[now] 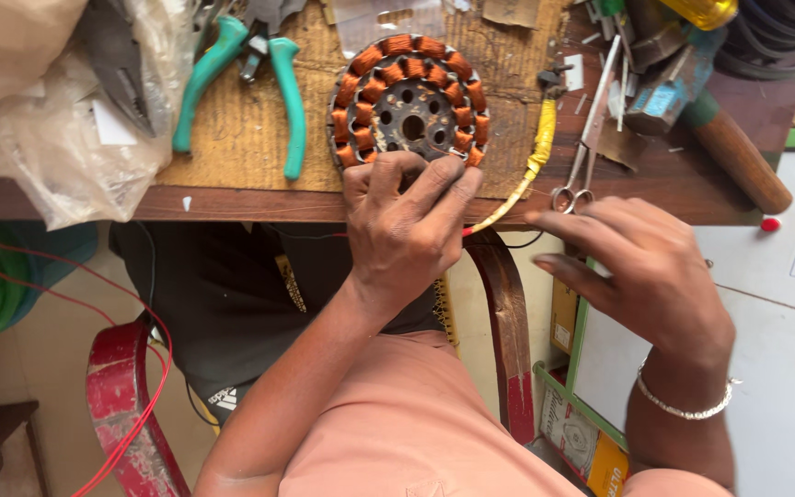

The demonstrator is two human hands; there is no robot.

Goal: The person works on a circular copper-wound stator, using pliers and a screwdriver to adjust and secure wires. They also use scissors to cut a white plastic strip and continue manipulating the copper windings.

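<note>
Round stator (411, 97) with copper coils lies flat on workbench (232, 198), at its near edge; left hand (407, 230) is nearer, fingertips pinched on the stator's near rim; right hand (641, 271) off the bench edge, fingers loosely extended, apart, beside yellow-sleeved lead (535, 161) running rim-to-right, holding nothing visible

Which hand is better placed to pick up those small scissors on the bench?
The right hand, probably. Its fingertips hover just below the scissors, whose finger loops lie by the bench edge. The left hand is occupied, its fingers pressed on the lower rim of the copper-wound stator.
</note>
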